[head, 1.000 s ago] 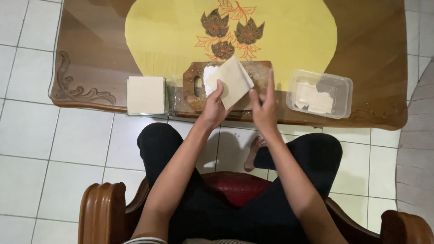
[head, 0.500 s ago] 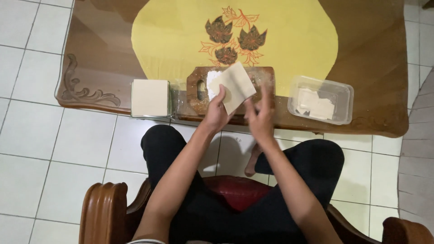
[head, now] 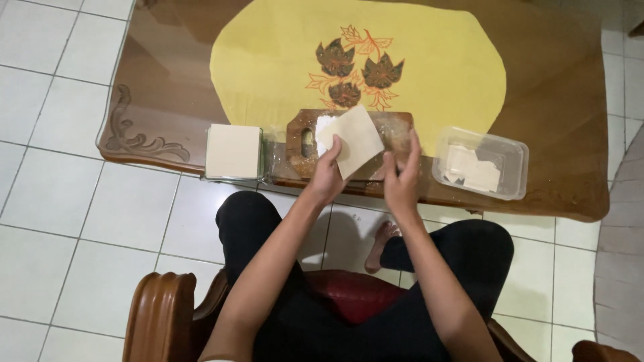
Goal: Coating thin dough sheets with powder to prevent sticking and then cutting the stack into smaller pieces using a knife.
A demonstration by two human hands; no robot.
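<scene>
Here, a seated person's left hand (head: pixel 327 175) pinches a pale square pastry sheet (head: pixel 357 140) by its lower edge, holding it tilted above a wooden cutting board (head: pixel 300 141) dusted with flour at the near edge of a glass-topped table (head: pixel 161 107). The right hand (head: pixel 401 179) hovers just beside the sheet, fingers open and grasping nothing. A stack of sheets (head: pixel 233 151) lies left of the board, a clear plastic container (head: pixel 480 163) right.
</scene>
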